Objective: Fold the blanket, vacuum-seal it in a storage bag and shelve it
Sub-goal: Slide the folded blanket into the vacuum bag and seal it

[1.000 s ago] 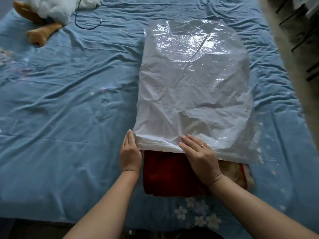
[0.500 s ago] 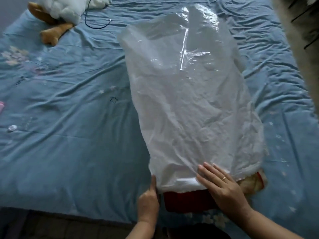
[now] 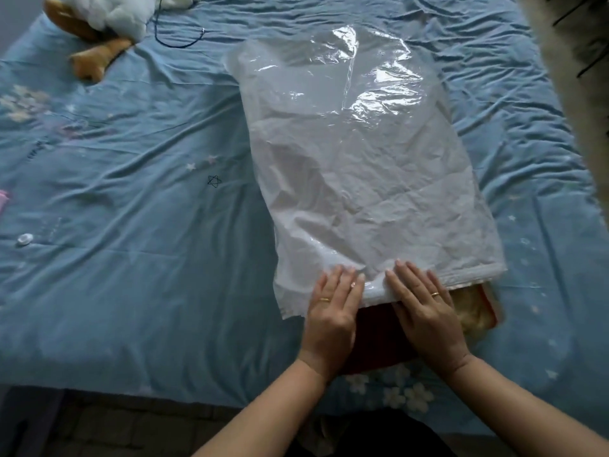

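A large translucent white storage bag (image 3: 356, 166) lies lengthwise on the blue bed sheet (image 3: 131, 225), its open end towards me. A folded red blanket (image 3: 379, 338) with a yellow patch (image 3: 471, 311) sticks out from under that open end. My left hand (image 3: 333, 311) lies flat on the bag's near edge, fingers spread. My right hand (image 3: 425, 308) lies flat beside it on the same edge, over the blanket. Both palms press down; neither hand pinches the plastic that I can see.
A white and orange plush toy (image 3: 102, 24) and a dark cord (image 3: 178, 37) lie at the far left of the bed. A small white round cap (image 3: 24, 239) sits on the sheet at the left. The bed's near edge and floor (image 3: 99, 427) are below.
The bag was lifted and billowed half a second ago; it has settled flat again. My left hand moved from the bag's left corner onto its near edge, close to my right hand.
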`<state>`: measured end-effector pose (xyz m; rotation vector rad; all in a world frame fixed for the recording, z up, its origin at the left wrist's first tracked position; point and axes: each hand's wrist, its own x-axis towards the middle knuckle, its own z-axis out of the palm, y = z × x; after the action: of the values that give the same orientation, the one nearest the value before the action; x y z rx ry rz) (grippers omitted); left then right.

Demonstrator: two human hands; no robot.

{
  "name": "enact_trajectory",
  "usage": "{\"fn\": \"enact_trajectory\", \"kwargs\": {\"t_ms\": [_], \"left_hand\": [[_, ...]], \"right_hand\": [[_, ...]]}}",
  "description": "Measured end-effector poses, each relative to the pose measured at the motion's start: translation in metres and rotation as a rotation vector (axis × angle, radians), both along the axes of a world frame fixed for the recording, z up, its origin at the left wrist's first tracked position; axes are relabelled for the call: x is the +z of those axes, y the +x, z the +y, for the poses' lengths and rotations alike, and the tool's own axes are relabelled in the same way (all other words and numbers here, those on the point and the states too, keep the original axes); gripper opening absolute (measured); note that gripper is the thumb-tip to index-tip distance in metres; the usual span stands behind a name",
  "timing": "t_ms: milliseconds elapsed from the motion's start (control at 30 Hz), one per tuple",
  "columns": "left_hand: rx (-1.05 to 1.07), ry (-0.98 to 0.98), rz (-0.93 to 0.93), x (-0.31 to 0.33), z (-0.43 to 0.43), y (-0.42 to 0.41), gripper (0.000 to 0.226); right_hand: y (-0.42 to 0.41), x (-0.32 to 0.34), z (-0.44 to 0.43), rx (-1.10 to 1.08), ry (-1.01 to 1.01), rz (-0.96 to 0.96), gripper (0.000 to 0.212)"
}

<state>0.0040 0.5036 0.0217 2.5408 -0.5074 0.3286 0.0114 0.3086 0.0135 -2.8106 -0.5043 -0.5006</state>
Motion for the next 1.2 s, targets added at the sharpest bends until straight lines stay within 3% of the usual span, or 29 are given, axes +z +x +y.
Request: {"fn": "enact_trajectory", "kwargs": {"t_ms": [133, 267, 367, 500, 633, 667, 733, 867, 1000, 1100, 1200], "left_hand": [[-0.004, 0.068, 0.078, 0.007, -0.030, 0.004, 0.040], [-0.056, 0.095, 0.009, -0.011, 0.000, -0.041, 0.039], [-0.101, 0.187, 0.061, -0.025, 0.018, -0.066, 0.035], [-0.060, 0.244, 0.113, -0.025, -0.007, -0.051, 0.052], [-0.056, 0.202, 0.141, -0.037, -0.007, -0.052, 0.048], [-0.060, 0.212, 0.127, -0.044, 0.002, -0.057, 0.048], [-0.064, 0.221, 0.113, -0.055, 0.023, -0.070, 0.049], [-0.083, 0.225, 0.121, -0.064, 0.063, -0.084, 0.053], [-0.097, 0.266, 0.251, -0.067, 0.075, -0.089, 0.058], [0.011, 0.198, 0.403, -0.055, 0.069, -0.095, 0.077], [0.100, -0.016, 0.257, -0.014, 0.043, -0.073, 0.090]], "right_hand": [[0.013, 0.008, -0.020, -0.101, -0.030, 0.015, 0.040], [-0.028, 0.009, -0.026, 0.061, -0.027, 0.021, 0.040], [-0.071, -0.006, -0.016, 0.133, -0.011, 0.071, 0.047], [-0.075, -0.011, -0.005, 0.113, 0.021, 0.062, 0.053], [-0.061, -0.006, -0.033, 0.101, -0.035, 0.031, 0.037], [-0.055, -0.006, -0.046, 0.022, -0.057, 0.064, 0.045], [-0.046, -0.007, -0.067, -0.198, -0.058, 0.227, 0.083], [-0.050, -0.019, -0.061, -0.539, 0.326, 0.603, 0.122], [-0.044, -0.013, -0.031, -0.604, 0.683, 0.876, 0.116], [-0.045, -0.001, -0.012, -0.605, 0.829, 0.846, 0.105], [-0.047, 0.014, 0.014, -0.580, 0.896, 0.766, 0.092]]}}
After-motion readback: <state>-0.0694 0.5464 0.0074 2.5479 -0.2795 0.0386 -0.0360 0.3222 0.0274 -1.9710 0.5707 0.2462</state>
